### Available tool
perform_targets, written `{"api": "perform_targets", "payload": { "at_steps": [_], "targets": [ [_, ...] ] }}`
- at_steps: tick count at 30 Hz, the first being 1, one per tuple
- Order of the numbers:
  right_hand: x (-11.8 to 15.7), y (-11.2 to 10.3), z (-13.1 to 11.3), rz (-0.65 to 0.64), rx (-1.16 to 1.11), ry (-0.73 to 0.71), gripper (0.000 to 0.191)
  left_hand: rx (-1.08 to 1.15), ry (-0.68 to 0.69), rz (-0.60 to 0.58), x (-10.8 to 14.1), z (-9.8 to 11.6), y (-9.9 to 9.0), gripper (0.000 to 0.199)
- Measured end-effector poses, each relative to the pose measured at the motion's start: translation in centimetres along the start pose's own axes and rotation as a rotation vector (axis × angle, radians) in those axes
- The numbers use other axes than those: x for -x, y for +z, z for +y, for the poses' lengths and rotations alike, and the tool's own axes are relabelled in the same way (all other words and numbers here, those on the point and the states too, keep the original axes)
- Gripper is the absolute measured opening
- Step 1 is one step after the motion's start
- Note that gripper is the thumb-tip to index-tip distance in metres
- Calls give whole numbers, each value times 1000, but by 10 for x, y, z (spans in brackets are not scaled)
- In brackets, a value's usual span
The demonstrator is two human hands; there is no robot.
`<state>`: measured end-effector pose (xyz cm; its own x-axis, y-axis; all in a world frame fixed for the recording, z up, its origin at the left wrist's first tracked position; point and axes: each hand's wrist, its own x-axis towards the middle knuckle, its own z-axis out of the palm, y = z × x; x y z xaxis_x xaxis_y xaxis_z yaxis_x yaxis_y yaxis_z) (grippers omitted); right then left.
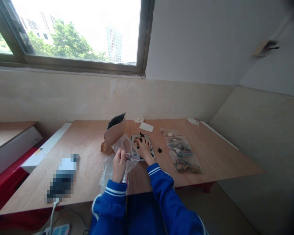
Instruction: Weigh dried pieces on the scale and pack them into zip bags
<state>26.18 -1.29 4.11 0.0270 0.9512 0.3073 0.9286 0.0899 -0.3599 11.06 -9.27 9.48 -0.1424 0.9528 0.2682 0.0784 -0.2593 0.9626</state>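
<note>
Beneath a broad window [80, 32] that looks out on trees and tall buildings, a person in blue sleeves with white stripes works with both hands at a wooden surface [218, 156]. At the person's left on the surface lies a pixelated dark object [62, 182], a white cable running to its near end. Overlapping clear zip bags [186, 161] holding brown and pale dried pieces lie in a column to the right. An open brown pouch [114, 132] stands tilted toward the far side, its dark mouth facing up. Just in front of it, the left hand [119, 162] is closed, pinching a crumpled clear bag [129, 143] by its edge, while more loose clear plastic [108, 173] spreads below the wrist. The right hand [144, 148] reaches over a pale flat device [149, 154], fingers curved down among dark pieces [142, 134] on top; whether it grips any cannot be told. Beyond the device rests a white card [146, 127], near crumpled white tissue [139, 120]. A small dark piece [159, 150] sits alone on the surface, between the device and the zip bags.
</note>
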Motion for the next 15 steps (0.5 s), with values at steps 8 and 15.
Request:
{"api": "perform_targets", "payload": {
  "at_steps": [8,15],
  "targets": [
    [-8,-4,30,44,-91,-151,27,21,-37,-10,1,-2,0,32],
    [-19,-2,43,86,-263,-187,21,40,-61,-16,1,-2,1,30]
  ]
}}
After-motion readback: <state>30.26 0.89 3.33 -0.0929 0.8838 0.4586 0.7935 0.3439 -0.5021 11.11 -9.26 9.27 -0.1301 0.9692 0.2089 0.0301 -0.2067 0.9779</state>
